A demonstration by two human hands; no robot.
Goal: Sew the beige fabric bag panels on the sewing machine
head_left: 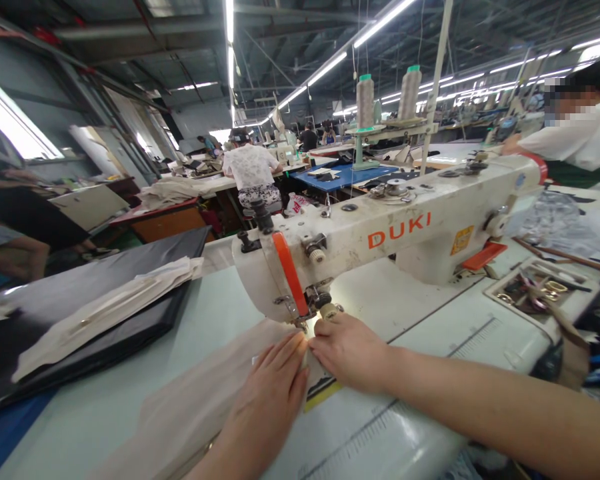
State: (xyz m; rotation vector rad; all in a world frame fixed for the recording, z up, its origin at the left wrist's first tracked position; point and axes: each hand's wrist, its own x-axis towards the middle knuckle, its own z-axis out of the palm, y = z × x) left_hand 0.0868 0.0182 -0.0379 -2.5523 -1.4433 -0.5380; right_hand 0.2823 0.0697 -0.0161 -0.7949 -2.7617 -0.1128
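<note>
A white sewing machine (400,220) with an orange guard stands before me, its presser foot and needle area (304,325) lit by a small lamp. A long piece of beige fabric (195,393) runs over the table on the left and up to the needle. My left hand (273,383) lies on this fabric, fingers stretched toward the presser foot. Close to the needle on its right side, my right hand (350,350) has its fingers curled and pinched at the fabric's edge. The fingertips hide most of what lies between them.
Stacked beige pieces (115,313) lie on black material (165,320) to the left. At right sits a tray (540,320) of small metal parts. Thread cones (365,103) stand behind the machine. Other people sit at tables behind and at far right.
</note>
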